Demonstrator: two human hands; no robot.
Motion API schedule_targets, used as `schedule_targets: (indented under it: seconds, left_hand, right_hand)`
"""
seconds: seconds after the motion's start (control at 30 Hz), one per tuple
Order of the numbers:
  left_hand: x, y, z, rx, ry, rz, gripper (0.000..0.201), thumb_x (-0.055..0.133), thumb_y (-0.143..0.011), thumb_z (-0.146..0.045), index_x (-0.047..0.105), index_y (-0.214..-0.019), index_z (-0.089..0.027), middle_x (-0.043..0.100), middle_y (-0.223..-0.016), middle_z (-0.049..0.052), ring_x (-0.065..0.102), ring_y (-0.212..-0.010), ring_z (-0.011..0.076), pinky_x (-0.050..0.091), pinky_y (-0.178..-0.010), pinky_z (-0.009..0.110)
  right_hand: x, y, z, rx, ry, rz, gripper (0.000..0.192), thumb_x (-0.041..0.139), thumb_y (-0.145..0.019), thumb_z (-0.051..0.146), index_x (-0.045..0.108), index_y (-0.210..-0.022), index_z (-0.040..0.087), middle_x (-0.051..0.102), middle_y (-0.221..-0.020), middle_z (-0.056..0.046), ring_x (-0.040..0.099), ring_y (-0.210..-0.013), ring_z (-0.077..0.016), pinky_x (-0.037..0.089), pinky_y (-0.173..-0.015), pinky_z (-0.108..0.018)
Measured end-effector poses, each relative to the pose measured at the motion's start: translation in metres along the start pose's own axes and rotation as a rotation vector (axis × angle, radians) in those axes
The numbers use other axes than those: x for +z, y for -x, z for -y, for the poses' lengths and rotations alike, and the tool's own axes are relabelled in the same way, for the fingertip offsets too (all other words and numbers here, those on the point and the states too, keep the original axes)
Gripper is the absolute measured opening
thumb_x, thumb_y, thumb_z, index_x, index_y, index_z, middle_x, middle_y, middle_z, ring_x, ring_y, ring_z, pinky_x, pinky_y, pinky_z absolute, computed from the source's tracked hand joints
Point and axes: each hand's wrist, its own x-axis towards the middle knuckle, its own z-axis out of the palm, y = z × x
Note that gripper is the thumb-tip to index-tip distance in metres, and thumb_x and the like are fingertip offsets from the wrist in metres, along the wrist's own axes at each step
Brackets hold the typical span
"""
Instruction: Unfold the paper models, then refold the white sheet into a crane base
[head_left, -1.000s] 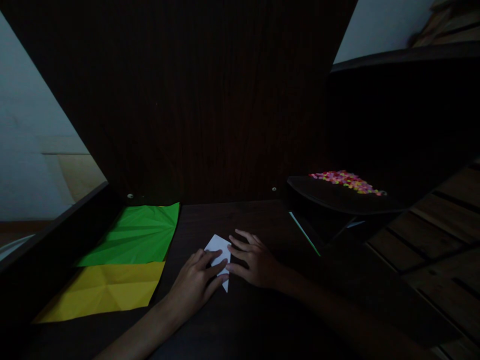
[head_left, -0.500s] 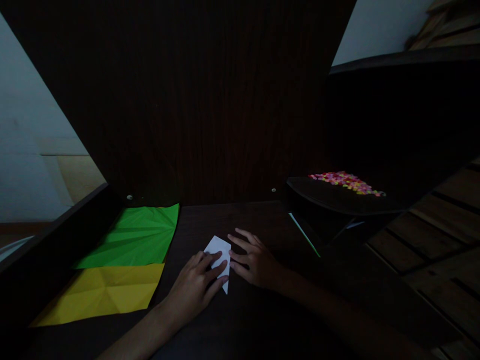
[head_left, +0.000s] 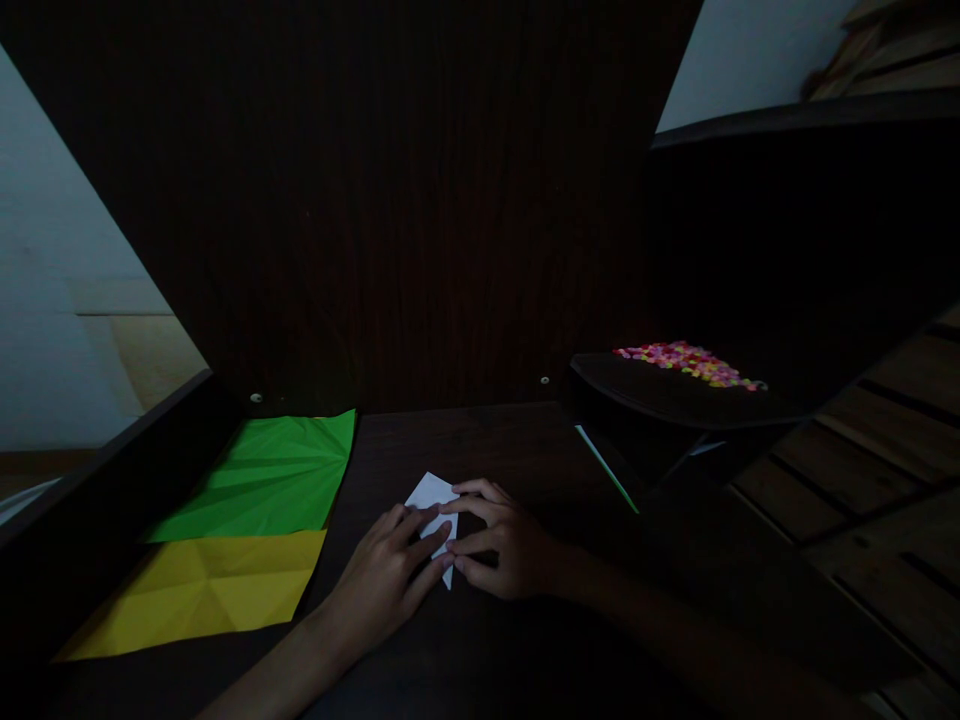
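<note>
A small folded piece of white paper lies on the dark wooden table, with a broad angular top and a narrow point toward me. My left hand rests over its left side, fingers stretched out and pressing it flat. From the right, my right hand reaches onto the paper's right edge; its fingers are spread, and the fingertips touch the paper. Parts of the paper are hidden under the fingers of both hands.
Creased green paper and yellow paper lie at the left, by a raised dark edge. A thin pale green strip lies at the right. Small pink, red and yellow pieces are heaped on a curved shelf. A dark panel stands behind.
My right hand has moved left, from beside the white paper onto its right edge. My left hand stays in place on the paper. The view has shifted slightly.
</note>
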Motion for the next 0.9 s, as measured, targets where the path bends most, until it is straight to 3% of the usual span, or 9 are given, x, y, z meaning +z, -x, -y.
schedule_targets:
  seconds: [0.2, 0.33, 0.6, 0.9]
  left_hand:
    - [0.001, 0.003, 0.002, -0.009, -0.024, 0.005, 0.033, 0.06, -0.091, -0.038, 0.068, -0.12, -0.024, 0.066, -0.125, 0.01, 0.064, -0.107, 0.0302, 0.053, -0.093, 0.05]
    - [0.005, 0.006, 0.004, -0.008, -0.048, -0.003, 0.035, 0.065, -0.087, -0.039, 0.07, -0.115, -0.019, 0.067, -0.125, 0.012, 0.064, -0.112, 0.0345, 0.053, -0.094, 0.054]
    - [0.002, 0.004, 0.008, 0.037, 0.042, -0.087, 0.024, 0.057, -0.09, -0.024, 0.069, -0.109, -0.018, 0.072, -0.117, 0.01, 0.067, -0.11, 0.0277, 0.053, -0.098, 0.048]
    - [-0.002, 0.004, 0.008, 0.079, 0.104, 0.017, 0.038, 0.05, -0.088, -0.012, 0.062, -0.123, -0.018, 0.067, -0.127, 0.009, 0.062, -0.119, 0.0244, 0.053, -0.1, 0.042]
  right_hand:
    - [0.001, -0.002, -0.001, 0.08, 0.015, -0.083, 0.022, 0.062, -0.08, 0.015, 0.074, -0.097, 0.022, 0.069, -0.113, -0.008, 0.056, -0.106, -0.0265, 0.048, -0.088, -0.046]
    - [0.002, 0.0, -0.014, 0.162, 0.06, -0.142, 0.022, 0.061, -0.079, 0.011, 0.073, -0.094, 0.021, 0.069, -0.111, -0.007, 0.056, -0.102, -0.0256, 0.047, -0.087, -0.046]
    - [0.0, 0.001, -0.023, 0.206, 0.055, -0.115, 0.022, 0.064, -0.078, 0.013, 0.073, -0.096, 0.022, 0.069, -0.11, -0.007, 0.055, -0.103, -0.0251, 0.048, -0.088, -0.045]
    - [-0.004, 0.0, -0.022, 0.175, 0.028, -0.098, 0.031, 0.062, -0.071, 0.012, 0.072, -0.099, 0.021, 0.068, -0.112, -0.008, 0.055, -0.102, -0.0266, 0.048, -0.086, -0.045]
